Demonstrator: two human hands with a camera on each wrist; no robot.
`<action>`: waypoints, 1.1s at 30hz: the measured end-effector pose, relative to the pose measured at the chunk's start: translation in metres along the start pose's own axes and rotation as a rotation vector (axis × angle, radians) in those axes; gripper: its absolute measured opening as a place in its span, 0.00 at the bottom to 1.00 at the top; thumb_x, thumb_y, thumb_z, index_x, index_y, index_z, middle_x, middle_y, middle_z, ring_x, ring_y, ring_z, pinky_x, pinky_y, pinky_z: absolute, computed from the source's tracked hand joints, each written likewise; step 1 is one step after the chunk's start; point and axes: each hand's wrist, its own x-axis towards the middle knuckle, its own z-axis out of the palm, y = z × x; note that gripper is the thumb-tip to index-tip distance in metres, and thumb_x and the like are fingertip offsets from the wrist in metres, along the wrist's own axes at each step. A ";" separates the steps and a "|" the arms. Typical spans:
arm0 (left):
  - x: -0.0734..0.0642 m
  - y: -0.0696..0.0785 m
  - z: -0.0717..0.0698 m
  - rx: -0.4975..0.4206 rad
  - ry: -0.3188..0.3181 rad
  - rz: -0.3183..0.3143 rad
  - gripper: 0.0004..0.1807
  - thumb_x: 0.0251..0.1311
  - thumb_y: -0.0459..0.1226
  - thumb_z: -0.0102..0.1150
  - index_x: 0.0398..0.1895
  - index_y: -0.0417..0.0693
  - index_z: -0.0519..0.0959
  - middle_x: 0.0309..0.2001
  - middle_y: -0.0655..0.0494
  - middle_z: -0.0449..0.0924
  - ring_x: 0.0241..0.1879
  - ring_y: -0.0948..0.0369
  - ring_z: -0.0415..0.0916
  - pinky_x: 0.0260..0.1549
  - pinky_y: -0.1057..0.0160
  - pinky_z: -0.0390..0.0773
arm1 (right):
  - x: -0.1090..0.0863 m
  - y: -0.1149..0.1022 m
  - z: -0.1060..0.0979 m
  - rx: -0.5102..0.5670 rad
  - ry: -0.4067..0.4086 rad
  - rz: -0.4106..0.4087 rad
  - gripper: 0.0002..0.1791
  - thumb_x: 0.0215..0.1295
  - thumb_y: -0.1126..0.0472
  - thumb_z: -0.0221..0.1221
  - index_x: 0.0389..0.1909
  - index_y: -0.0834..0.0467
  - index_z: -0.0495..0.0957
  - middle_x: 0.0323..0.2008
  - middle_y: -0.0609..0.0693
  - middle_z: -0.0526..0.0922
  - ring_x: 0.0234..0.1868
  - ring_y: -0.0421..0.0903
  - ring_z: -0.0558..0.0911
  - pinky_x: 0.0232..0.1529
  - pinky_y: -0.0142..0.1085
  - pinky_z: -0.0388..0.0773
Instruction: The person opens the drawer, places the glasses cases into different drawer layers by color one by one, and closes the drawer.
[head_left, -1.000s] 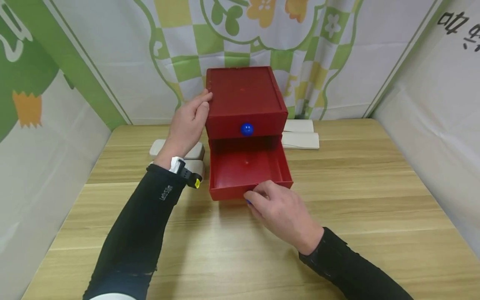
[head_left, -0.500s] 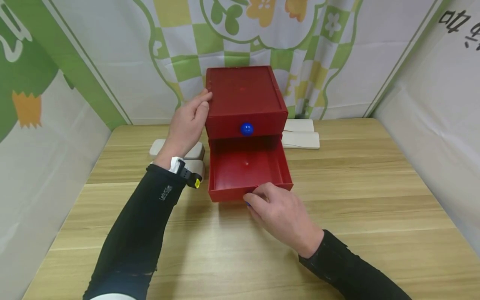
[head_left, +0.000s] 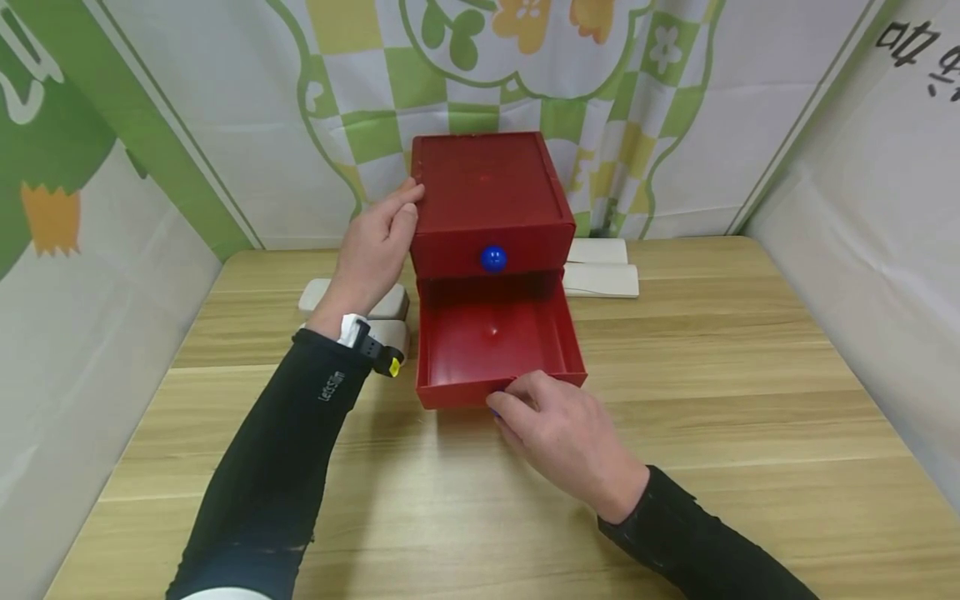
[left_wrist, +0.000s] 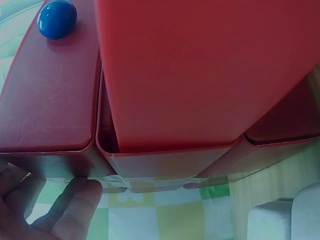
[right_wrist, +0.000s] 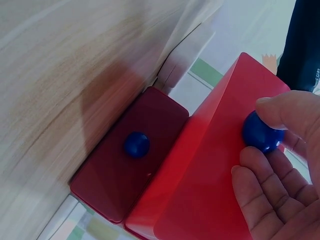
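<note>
A small red drawer cabinet stands at the back of the table. Its middle drawer is pulled out, and nothing lies inside. My right hand pinches that drawer's blue knob between thumb and fingers. My left hand rests with extended fingers against the cabinet's upper left side; the left wrist view shows its fingertips at the side wall. Above, the top drawer with its blue knob is closed. Below, the bottom drawer, also with a blue knob, is closed too.
Pale rounded blocks lie left of the cabinet, partly behind my left forearm. Flat white pieces lie at its right. The wooden table is bounded by printed cloth walls at the back and sides.
The middle drawer has slid slightly farther out toward me, with my right hand moving along on its knob. My left hand stays in place on the cabinet's side.
</note>
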 end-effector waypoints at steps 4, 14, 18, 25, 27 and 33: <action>0.000 0.000 0.000 -0.003 0.000 0.001 0.29 0.81 0.52 0.35 0.78 0.56 0.69 0.78 0.66 0.63 0.78 0.68 0.59 0.77 0.59 0.60 | -0.001 -0.001 0.001 -0.005 0.014 -0.007 0.22 0.57 0.56 0.77 0.51 0.55 0.84 0.43 0.51 0.84 0.39 0.45 0.84 0.41 0.36 0.88; -0.001 0.001 -0.001 -0.012 0.000 0.002 0.29 0.81 0.52 0.36 0.77 0.56 0.70 0.79 0.65 0.63 0.78 0.68 0.58 0.77 0.59 0.60 | -0.002 -0.003 0.001 -0.013 0.036 -0.022 0.21 0.56 0.57 0.78 0.50 0.56 0.84 0.42 0.51 0.84 0.40 0.45 0.84 0.41 0.35 0.87; -0.001 0.001 0.000 -0.009 0.001 0.003 0.29 0.81 0.52 0.35 0.78 0.55 0.70 0.79 0.65 0.63 0.78 0.67 0.58 0.77 0.59 0.60 | -0.002 -0.004 0.001 -0.013 0.029 -0.012 0.21 0.57 0.57 0.77 0.50 0.55 0.84 0.42 0.51 0.84 0.40 0.45 0.84 0.41 0.35 0.87; -0.001 0.001 0.000 -0.004 0.004 0.006 0.29 0.81 0.52 0.35 0.77 0.55 0.70 0.79 0.65 0.63 0.78 0.67 0.58 0.78 0.59 0.60 | -0.002 -0.003 0.001 -0.009 0.036 -0.015 0.21 0.57 0.57 0.78 0.50 0.55 0.84 0.42 0.51 0.83 0.40 0.45 0.84 0.41 0.35 0.87; -0.001 0.001 0.000 -0.003 0.003 0.004 0.29 0.81 0.52 0.35 0.78 0.56 0.70 0.79 0.66 0.63 0.78 0.67 0.58 0.78 0.59 0.60 | -0.003 -0.003 0.002 -0.009 0.044 -0.019 0.21 0.56 0.57 0.78 0.50 0.55 0.85 0.42 0.51 0.84 0.40 0.45 0.84 0.41 0.35 0.88; -0.001 0.000 0.000 -0.004 0.004 0.000 0.29 0.81 0.53 0.35 0.77 0.56 0.70 0.79 0.66 0.63 0.78 0.68 0.58 0.78 0.59 0.59 | -0.002 -0.003 0.002 -0.004 0.042 -0.015 0.21 0.56 0.57 0.78 0.49 0.55 0.85 0.42 0.51 0.84 0.40 0.44 0.84 0.41 0.35 0.87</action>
